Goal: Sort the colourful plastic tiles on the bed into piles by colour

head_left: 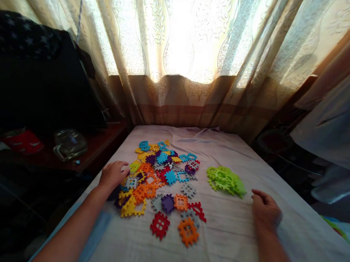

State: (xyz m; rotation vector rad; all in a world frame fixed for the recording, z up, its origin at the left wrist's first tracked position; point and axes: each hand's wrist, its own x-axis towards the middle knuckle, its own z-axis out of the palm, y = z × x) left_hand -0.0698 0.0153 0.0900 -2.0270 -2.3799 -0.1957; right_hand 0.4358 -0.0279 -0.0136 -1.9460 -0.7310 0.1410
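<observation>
My left hand (114,173) is at the left edge of a spread of colored toothed plastic pieces (147,169), its fingers apart beside a yellow-green piece (134,166). My right hand (265,208) rests on the sheet at the right with its fingers curled in; whether anything is inside cannot be made out. Just up and left of it lies a separate pile of lime-green pieces (225,179). Nearer the front are a red piece (159,225), an orange piece (188,231) and a purple piece (167,203), lying flat.
A pale sheet (225,229) covers the table. On a dark red side table (97,144) at the left stand a glass jug (69,143), a red item (24,142) and a dark screen (42,86). Patterned curtains (185,92) hang behind, with pale cloth (334,128) at the right.
</observation>
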